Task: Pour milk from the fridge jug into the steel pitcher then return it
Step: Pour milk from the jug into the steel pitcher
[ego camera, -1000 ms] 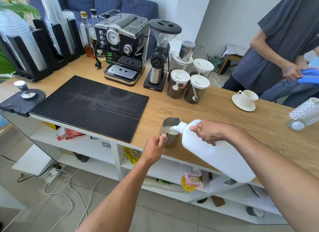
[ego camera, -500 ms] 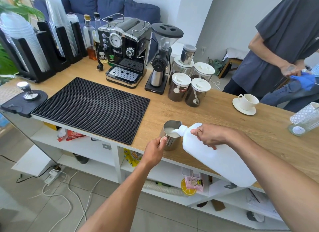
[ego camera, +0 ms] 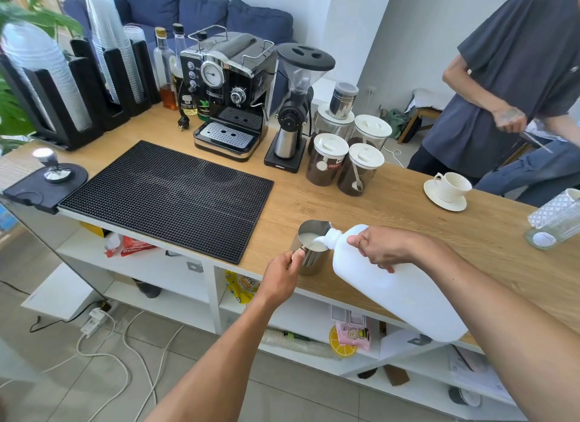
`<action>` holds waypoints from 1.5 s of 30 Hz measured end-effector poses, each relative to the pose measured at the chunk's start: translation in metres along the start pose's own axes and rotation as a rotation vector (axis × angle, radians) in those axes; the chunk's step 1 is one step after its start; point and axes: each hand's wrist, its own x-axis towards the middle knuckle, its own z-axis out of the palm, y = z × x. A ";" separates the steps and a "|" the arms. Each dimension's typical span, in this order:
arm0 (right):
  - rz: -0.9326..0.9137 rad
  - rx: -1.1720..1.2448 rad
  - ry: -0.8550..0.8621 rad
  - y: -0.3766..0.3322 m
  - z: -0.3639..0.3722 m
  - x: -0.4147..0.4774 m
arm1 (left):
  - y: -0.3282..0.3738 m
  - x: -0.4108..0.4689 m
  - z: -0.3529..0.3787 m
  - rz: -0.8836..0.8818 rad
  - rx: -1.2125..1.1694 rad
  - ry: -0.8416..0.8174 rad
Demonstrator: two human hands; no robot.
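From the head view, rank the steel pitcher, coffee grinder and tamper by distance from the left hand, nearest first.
1. Steel pitcher: held by the left hand at the counter's front edge.
2. Coffee grinder: behind, toward the wall.
3. Tamper: far left end.

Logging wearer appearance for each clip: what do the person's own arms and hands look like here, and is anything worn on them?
Both forearms are bare as far as the frame shows: no sleeves, gloves or watch in view. The right hand has a thin ring on one finger. The left hand shows no jewellery.

Both forearms are bare, sleeveless in view (a thin ring on the right hand (ego camera: 381, 249))
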 end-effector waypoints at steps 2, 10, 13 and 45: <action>0.001 -0.002 0.001 -0.001 0.000 -0.001 | 0.000 0.000 0.000 0.003 0.010 -0.001; 0.005 0.014 0.007 0.000 0.001 -0.001 | 0.001 -0.001 0.000 -0.001 0.006 0.000; 0.005 0.011 0.009 -0.001 0.001 0.000 | 0.001 -0.001 0.000 0.000 0.004 0.002; -0.014 0.014 0.001 0.002 0.001 0.001 | 0.005 -0.003 -0.001 -0.028 -0.025 -0.004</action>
